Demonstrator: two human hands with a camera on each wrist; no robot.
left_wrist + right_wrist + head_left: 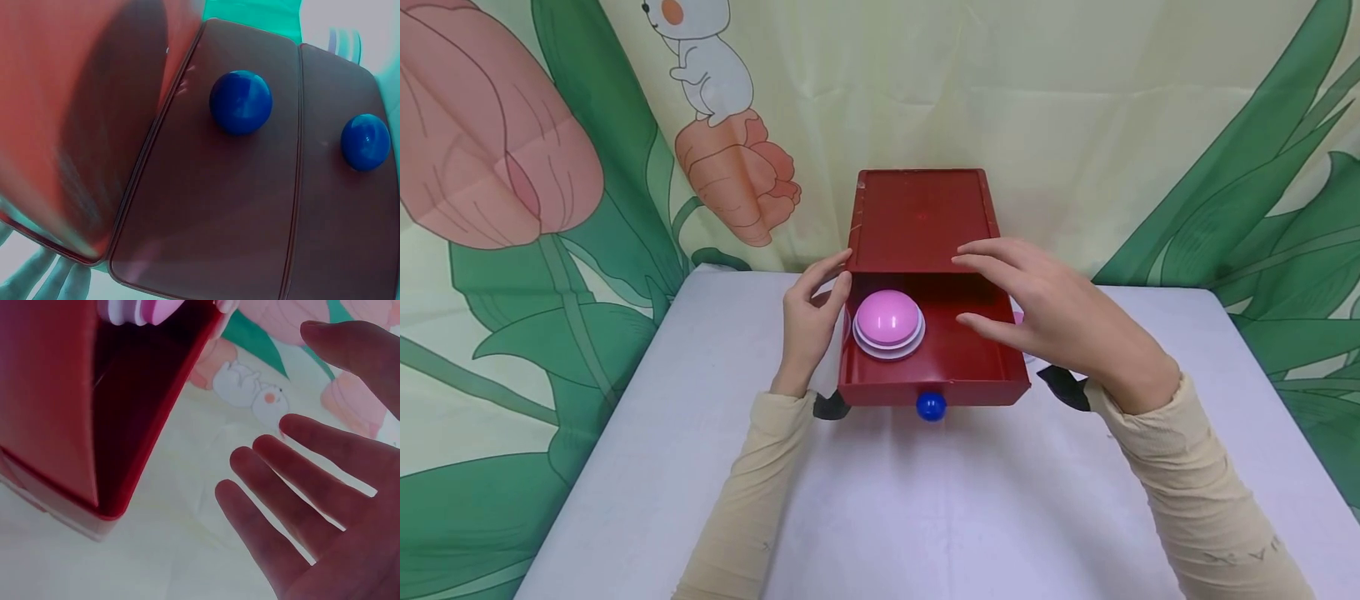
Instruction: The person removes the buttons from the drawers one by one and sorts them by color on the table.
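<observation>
A dark red drawer cabinet (922, 218) stands with its top drawer (970, 367) pulled out, a blue knob (931, 407) on the drawer's front. Inside the drawer's left part sits a pink dome-shaped push button (887, 318) on a white round base. My left hand (811, 317) rests against the cabinet's left side; its fingers (47, 278) show beyond the red edge in the left wrist view. Over the drawer's right side hovers my right hand (1037, 300), holding nothing. The right wrist view shows its fingers (300, 478) spread and apart from the drawer.
Two lower drawer fronts (206, 194) with blue knobs (240, 102) are closed. A pink thing (1018, 317), mostly hidden by my right hand, lies right of the cabinet. The white table (880, 517) extends in front; a printed curtain (1037, 142) hangs behind.
</observation>
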